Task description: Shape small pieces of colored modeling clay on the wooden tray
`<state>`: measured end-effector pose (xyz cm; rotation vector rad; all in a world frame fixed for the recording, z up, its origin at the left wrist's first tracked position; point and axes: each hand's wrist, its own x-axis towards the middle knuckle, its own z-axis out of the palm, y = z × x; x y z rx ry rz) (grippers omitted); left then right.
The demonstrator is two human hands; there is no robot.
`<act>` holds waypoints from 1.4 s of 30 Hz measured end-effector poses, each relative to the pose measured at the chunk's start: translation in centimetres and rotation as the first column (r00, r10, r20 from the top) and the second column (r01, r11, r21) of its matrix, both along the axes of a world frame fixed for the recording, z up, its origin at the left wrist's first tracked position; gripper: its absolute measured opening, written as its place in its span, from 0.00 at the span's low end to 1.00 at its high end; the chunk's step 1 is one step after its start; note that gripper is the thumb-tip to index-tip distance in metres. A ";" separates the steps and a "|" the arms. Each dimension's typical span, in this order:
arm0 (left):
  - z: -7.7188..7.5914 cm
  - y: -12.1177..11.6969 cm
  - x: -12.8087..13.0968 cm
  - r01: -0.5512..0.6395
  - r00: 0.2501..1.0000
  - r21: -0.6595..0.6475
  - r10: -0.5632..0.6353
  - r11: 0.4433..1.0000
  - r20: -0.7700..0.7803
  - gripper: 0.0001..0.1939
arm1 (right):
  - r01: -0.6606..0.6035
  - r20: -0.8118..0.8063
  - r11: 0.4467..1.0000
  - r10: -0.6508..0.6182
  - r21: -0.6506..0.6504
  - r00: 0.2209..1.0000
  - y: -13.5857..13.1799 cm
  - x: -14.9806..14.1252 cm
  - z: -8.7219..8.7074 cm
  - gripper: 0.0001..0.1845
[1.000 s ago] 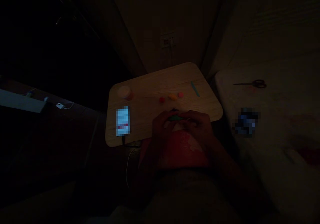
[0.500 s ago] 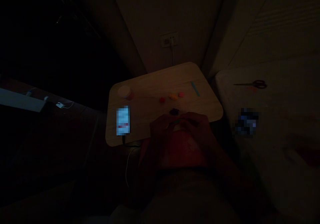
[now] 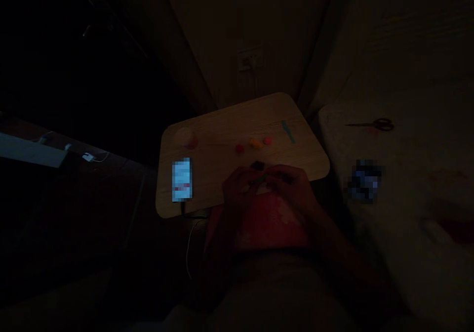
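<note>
In the dim light my left hand [image 3: 239, 186] and my right hand [image 3: 291, 181] meet at the near edge of a small wooden table [image 3: 218, 174]. Between their fingertips is a small green piece [image 3: 260, 179], perhaps modelling clay, which both hands pinch. Just beyond the fingers lies a dark lump [image 3: 257, 165], partly covered by them. Farther back, a red lump [image 3: 240, 148], a yellow-orange lump [image 3: 255, 144] and a pink lump [image 3: 267, 141] sit in a loose row. A flat teal strip [image 3: 288, 132] rests to their right.
A round tub with a pale lid [image 3: 184, 137] stands at the table's left, behind a lit phone [image 3: 182, 180] with a cable. Scissors [image 3: 381, 124] and a blurred dark object [image 3: 366, 181] lie on the pale surface at right. A wall socket [image 3: 250, 59] holds a plug.
The fingers have shifted slightly around the green piece, and the right hand covers a little more of the dark lump. The other things stay in place.
</note>
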<state>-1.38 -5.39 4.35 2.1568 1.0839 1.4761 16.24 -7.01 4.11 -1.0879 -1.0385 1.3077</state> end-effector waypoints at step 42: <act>-0.6 -0.2 0.8 0.093 0.951 -0.327 0.013 0.940 0.309 0.11 | 0.056 0.142 0.978 -0.086 0.201 0.986 -0.3 -0.3 0.1 0.07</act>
